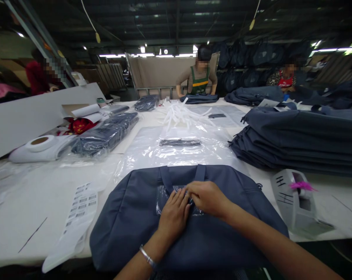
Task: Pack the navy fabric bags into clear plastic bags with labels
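A dark blue duffel bag point(126, 221) lies flat in front of me at the table's near edge, its two straps point(166, 177) running up over the far side. Against the middle of the bag sits a small clear plastic piece point(162, 200), shiny and partly covered by my hands. My left hand point(175, 212) rests on it with fingers stretched out and a silver bangle at the wrist. Right beside those fingertips, my right hand point(208, 197) is closed in a pinch over the plastic. Whatever its fingers hold is hidden.
Clear plastic bags point(146, 149) lie beyond the duffel, with white strips point(183, 114) on them. Folded dark bags point(298, 136) are stacked right, above a tape dispenser point(295, 202). Barcode label sheets point(76, 217) and wrapped bags point(106, 134) lie left. A co-worker point(198, 77) stands opposite.
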Available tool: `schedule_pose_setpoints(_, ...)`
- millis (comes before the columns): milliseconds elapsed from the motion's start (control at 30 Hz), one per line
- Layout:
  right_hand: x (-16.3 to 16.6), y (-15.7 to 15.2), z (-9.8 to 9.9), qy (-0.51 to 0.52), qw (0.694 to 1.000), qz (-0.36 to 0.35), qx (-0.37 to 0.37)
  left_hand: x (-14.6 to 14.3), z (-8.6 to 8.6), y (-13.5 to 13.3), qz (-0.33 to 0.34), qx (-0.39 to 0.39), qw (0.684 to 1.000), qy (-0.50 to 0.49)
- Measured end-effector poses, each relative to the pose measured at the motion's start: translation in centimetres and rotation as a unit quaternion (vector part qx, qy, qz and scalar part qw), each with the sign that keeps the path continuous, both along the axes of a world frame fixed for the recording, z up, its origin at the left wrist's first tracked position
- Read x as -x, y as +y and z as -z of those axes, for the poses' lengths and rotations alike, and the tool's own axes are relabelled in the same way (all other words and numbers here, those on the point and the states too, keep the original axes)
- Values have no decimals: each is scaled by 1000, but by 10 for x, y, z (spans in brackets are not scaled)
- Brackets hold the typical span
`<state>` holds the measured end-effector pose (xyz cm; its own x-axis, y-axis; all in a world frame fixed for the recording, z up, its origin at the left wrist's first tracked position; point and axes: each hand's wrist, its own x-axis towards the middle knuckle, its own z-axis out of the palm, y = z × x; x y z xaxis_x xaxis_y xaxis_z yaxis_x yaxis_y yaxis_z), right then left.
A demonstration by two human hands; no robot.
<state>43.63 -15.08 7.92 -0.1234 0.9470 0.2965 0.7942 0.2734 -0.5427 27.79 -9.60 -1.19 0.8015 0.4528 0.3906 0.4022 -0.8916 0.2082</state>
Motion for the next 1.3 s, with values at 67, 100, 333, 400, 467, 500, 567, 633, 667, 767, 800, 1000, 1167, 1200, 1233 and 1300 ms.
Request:
schedule_pose_setpoints(67,14,28,-11,121,991,27,-46,4,3,-8,-1,19,1000,-9)
schedule_pose_setpoints(100,21,41,-10,196,979,29,-50,8,1,-10,8,32,999,-14)
schedule_pose_setpoints(333,50,75,75,399,913,75,36,49,-83,35,56,225,967,-104)
schedule_pose_setpoints(400,54,70,84,334,940,58,30,40,-105,79,-26,248,960,-127)
schedule_pose_setpoints(467,57,65,83,299,952,64,34,15,-108,130,-27,277,958,-72)
schedule_pose_setpoints(500,58,64,80,295,952,71,40,-1,-102,156,-11,270,963,-24)
schedule_pose_setpoints(567,60,62,74,299,950,72,53,-35,-77,200,49,254,962,91)
schedule_pose_setpoints(633,60,61,71,306,948,64,62,-64,-48,232,84,256,951,148)
schedule_pose_setpoints(667,60,60,70,310,947,60,66,-75,-35,243,98,260,946,168)
schedule_pose_setpoints(767,58,58,71,316,944,54,78,-93,-13,263,128,279,930,203)
schedule_pose_setpoints(800,58,57,71,319,943,54,81,-95,-11,266,137,286,925,210)
schedule_pose_setpoints(1000,54,57,65,358,929,40,80,-88,-8,274,139,297,927,180)
schedule_pose_setpoints(1167,14,66,34,305,948,84,-28,-88,3,267,66,236,967,71)
schedule_pose_setpoints(1200,2,72,27,262,958,105,-49,-89,5,266,54,227,971,48)
schedule_pose_setpoints(1233,-11,80,22,212,968,121,-62,-90,5,265,46,220,974,28)
schedule_pose_setpoints(1300,-37,100,17,96,986,119,-59,-92,4,264,40,215,976,-6)
